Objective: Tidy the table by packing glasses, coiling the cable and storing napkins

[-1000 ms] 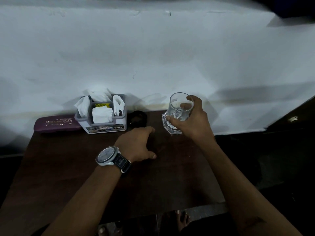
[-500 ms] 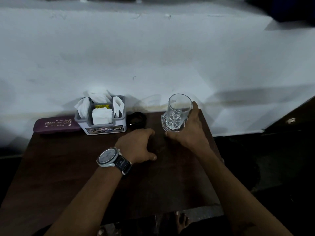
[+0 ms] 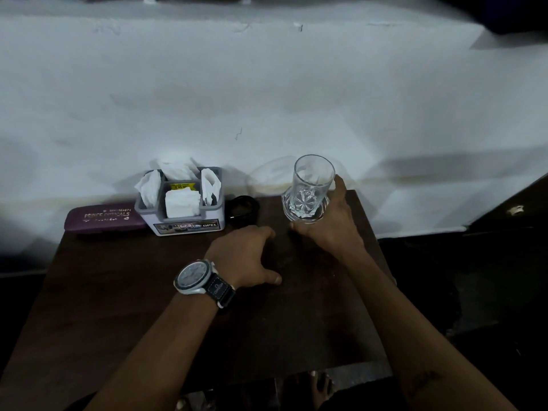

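Observation:
A clear drinking glass point(image 3: 310, 188) stands upright near the far right corner of the dark wooden table point(image 3: 118, 307). My right hand point(image 3: 329, 223) is wrapped around its lower part from the near right side. My left hand point(image 3: 246, 256), with a watch on the wrist, rests on the table top with fingers curled and nothing in it. A grey holder point(image 3: 186, 215) with white napkins point(image 3: 181, 201) in its compartments stands at the back. Beside it on the right lies a black coiled cable point(image 3: 243, 209). A maroon glasses case point(image 3: 103, 218) lies shut at the back left.
A white wall point(image 3: 267, 99) rises right behind the table's far edge. The floor to the right is dark. Bare toes point(image 3: 320, 387) show under the near edge.
My right hand has set the glass down upright at the far right and slid lower on it. The left hand has stayed in place.

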Motion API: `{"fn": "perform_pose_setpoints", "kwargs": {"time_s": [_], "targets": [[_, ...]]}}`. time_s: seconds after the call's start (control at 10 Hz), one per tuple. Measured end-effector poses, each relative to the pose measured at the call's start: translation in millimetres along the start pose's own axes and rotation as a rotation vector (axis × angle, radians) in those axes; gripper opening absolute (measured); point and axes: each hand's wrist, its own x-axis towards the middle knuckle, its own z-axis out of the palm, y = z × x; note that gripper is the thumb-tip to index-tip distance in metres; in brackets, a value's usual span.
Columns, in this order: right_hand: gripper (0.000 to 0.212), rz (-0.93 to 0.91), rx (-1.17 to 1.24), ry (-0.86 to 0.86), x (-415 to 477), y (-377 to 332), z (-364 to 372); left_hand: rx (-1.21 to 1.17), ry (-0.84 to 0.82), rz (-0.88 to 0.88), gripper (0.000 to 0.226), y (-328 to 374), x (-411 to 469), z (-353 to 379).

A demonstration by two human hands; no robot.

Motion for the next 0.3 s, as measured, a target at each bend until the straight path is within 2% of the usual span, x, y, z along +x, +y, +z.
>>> {"fn": "perform_pose_setpoints", "kwargs": {"time_s": [0.1,0.2,0.3], "targets": [[0.146,0.012,-0.033,0.006,-3.2,1.1,0.7,-0.014,0.007,0.003,0.09,-1.8,-1.6,-1.9],[0.151,0.016,-0.037,0.014,-7.3,-0.8,0.3,-0.043,0.027,0.007,0.088,-3.7,-7.1,-2.0],[0.147,0.02,-0.034,0.039,-15.3,-8.8,-3.8,-0.091,0.061,-0.007,0.087,-2.7,-11.2,-1.9]]}}
